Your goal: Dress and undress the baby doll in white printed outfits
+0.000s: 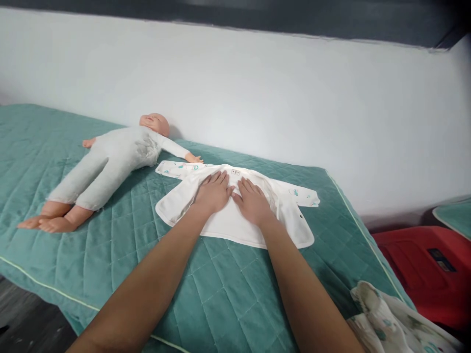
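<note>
A white baby shirt (235, 228) lies spread open on the green quilted cover, its plain inside facing up and its patterned sleeves stretched out to both sides. My left hand (215, 192) rests flat on the inside of the shirt, left of the neck label. Just right of it, my right hand (253, 200) also presses flat on the cloth, fingers stretched out. The thumbs of the two hands come close together below the label. A baby doll (117, 152) with a white cloth body lies on its back to the left, one hand by the shirt's left sleeve.
The green quilted cover (221, 284) spans the bed, with its edge at the right. A crumpled patterned garment (390, 314) lies at the lower right. Beyond the edge stands a red plastic object (415, 260). A white wall (257, 98) runs behind the bed.
</note>
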A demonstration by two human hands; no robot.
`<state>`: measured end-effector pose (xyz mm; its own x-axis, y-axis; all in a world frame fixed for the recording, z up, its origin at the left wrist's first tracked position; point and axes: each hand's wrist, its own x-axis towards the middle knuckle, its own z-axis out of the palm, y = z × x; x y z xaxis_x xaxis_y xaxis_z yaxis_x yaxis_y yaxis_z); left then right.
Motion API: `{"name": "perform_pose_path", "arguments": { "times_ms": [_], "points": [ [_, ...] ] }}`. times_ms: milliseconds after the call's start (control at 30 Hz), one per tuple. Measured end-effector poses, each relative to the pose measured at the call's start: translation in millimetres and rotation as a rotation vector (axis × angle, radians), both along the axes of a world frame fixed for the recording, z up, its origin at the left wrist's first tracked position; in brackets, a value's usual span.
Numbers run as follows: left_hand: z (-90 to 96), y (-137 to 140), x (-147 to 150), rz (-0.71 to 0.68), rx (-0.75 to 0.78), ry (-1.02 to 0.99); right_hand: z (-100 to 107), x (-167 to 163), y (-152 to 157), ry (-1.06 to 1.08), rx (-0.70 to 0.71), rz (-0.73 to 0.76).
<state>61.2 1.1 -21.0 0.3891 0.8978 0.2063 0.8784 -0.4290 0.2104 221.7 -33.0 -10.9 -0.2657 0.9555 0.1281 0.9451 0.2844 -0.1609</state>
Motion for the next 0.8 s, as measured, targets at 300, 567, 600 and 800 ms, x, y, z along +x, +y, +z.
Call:
{"name": "perform_pose_path", "arguments": {
  "times_ms": [300,567,600,800],
  "points": [
    [27.9,-23.5,-26.2,-0.14,0.001,-0.053,6.6,-8.0,-7.2,-0.105,0.02,-0.051],
    [84.1,-28.9,-217.9,0.173,0.275,-0.458,54.6,-100.9,48.7,0.256,0.159,0.005],
    [86.2,-24.5,-245.2,0.299,0.242,-0.493,59.2,-120.4,64.7,0.302,0.127,0.008],
    [75.9,-4.6,-347.8,0.606,-0.069,-0.673,68.3,-222.0,162.7,0.371,0.01,-0.036]
  ]
}}
